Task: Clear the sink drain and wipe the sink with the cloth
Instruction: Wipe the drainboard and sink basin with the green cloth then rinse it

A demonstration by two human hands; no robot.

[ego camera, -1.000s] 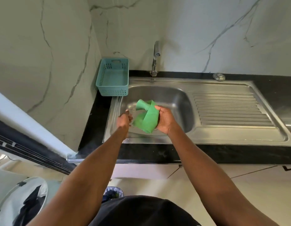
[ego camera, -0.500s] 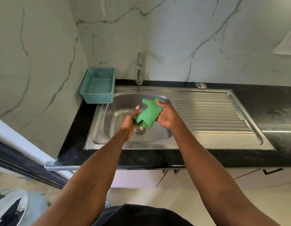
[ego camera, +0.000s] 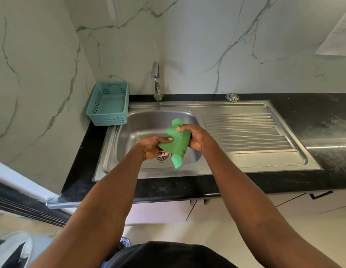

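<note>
Regripped the green cloth within the last half second: bunched upright between the palms before, spread afterwards into a flatter folded band with one tail hanging toward 6 o'clock. Held it in the air above the basin of the sink, touching no steel, roughly over the centre and just at 1 o'clock of the drain.

Pinched the cloth's lower left edge with the left hand, thumb on top and fingers curled beneath. Clasped the upper right part with the right hand, fingers wrapped over the fold. Kept both hands closed on the cloth, neither slack.

Read as folding into a pad, so wiping seemed about to begin and not yet started. Saw the drain partly hidden under the left hand, its grid open where visible. Could not tell whether debris remained inside.

Found a round metal strainer lying on the black counter at 2 o'clock of the basin, well apart from the drain. Judged from that the drain-clearing part as likely dealt with or under way.

Noted the ribbed drainboard at 3 o'clock, the tap at 12 o'clock, and an empty teal basket at 10 o'clock, just beside the sink rim. Saw no water running from the tap.
</note>
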